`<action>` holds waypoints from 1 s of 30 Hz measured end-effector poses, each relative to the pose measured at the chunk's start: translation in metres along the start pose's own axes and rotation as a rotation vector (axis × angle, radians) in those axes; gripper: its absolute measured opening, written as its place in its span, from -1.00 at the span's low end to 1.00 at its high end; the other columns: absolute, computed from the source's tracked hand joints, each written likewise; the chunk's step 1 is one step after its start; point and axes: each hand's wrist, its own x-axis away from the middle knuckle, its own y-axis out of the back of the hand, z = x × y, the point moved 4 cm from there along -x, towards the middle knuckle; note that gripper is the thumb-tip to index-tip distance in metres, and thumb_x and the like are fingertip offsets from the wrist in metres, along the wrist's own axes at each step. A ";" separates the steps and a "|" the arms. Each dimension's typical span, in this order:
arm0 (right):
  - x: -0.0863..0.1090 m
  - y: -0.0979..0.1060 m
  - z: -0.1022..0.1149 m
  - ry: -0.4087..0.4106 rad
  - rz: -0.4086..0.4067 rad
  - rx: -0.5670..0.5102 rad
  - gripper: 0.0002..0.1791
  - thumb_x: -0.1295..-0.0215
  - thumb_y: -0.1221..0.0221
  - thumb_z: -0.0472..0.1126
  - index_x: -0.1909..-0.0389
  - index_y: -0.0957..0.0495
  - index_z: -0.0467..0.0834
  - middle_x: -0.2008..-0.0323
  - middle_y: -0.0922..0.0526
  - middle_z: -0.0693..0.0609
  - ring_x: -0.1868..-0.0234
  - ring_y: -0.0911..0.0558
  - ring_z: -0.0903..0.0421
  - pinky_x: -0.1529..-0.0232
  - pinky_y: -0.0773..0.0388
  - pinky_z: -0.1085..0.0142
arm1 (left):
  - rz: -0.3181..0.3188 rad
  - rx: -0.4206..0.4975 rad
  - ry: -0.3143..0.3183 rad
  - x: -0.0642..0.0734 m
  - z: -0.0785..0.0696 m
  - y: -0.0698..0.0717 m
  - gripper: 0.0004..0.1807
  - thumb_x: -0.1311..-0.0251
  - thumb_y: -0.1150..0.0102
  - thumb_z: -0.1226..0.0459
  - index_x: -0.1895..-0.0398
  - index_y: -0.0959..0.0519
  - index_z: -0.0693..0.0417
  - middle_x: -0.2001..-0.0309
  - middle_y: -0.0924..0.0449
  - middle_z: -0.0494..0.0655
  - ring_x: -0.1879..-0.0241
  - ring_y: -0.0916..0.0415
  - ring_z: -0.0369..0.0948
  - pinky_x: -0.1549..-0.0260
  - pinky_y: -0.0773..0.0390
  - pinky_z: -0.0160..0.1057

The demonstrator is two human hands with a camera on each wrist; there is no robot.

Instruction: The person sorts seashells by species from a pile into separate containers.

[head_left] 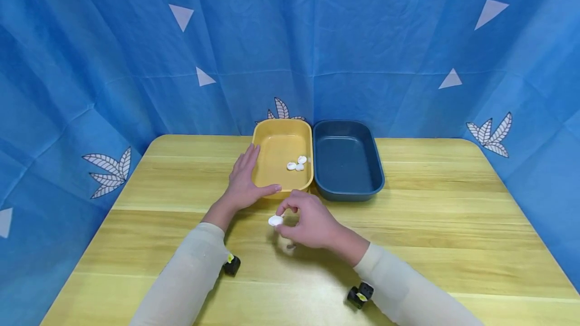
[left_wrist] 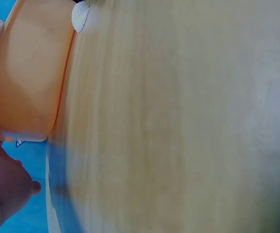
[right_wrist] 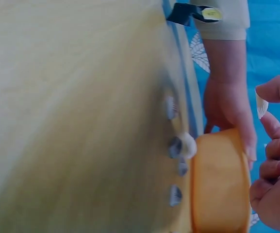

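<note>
My right hand (head_left: 312, 223) pinches a small white seashell (head_left: 275, 221) between thumb and finger, in front of the yellow tub (head_left: 274, 150). Ribs show on this shell in the right wrist view. At the tub's near left corner rests my left hand (head_left: 242, 185), fingers straight along the left side and thumb over the front rim. Three white shells (head_left: 291, 166) lie inside the tub, toward its right wall. Several grey ribbed shells (right_wrist: 175, 195) and a white shell (right_wrist: 190, 145) appear on the table in the right wrist view; my right hand mostly covers them in the head view.
A dark blue tub (head_left: 378, 177) stands right beside the yellow one. Both sit near the back edge of the wooden table (head_left: 453, 205). Behind and around it hangs a blue patterned curtain (head_left: 353, 39).
</note>
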 end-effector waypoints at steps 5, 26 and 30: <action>-0.003 0.011 0.005 0.019 -0.056 -0.022 -0.79 -0.01 -0.46 -0.16 0.32 -0.66 0.02 0.48 -0.37 0.16 0.38 -0.49 -0.02 0.37 -0.38 0.26 | 0.001 -0.005 -0.002 0.000 0.000 0.000 0.34 0.08 -0.38 -0.35 -0.64 0.20 -0.15 -0.60 0.38 -0.26 -0.53 0.36 0.15 -0.33 0.22 0.36; -0.035 0.054 0.007 0.011 -0.276 -0.118 -0.80 -0.05 -0.48 -0.24 0.30 -0.69 -0.07 0.45 -0.42 0.09 0.35 -0.40 0.04 0.36 -0.34 0.21 | -0.003 -0.004 -0.008 -0.002 0.003 -0.001 0.34 0.10 -0.36 -0.38 -0.64 0.21 -0.21 -0.60 0.37 -0.27 -0.53 0.35 0.15 -0.32 0.21 0.38; -0.041 0.060 0.003 -0.013 -0.321 -0.140 -0.81 -0.09 -0.47 -0.24 0.28 -0.68 -0.10 0.41 -0.43 0.06 0.31 -0.40 0.04 0.33 -0.38 0.17 | 0.002 -0.003 0.001 -0.002 0.003 -0.001 0.35 0.11 -0.34 -0.41 -0.64 0.21 -0.21 -0.60 0.39 -0.29 -0.53 0.36 0.15 -0.31 0.21 0.39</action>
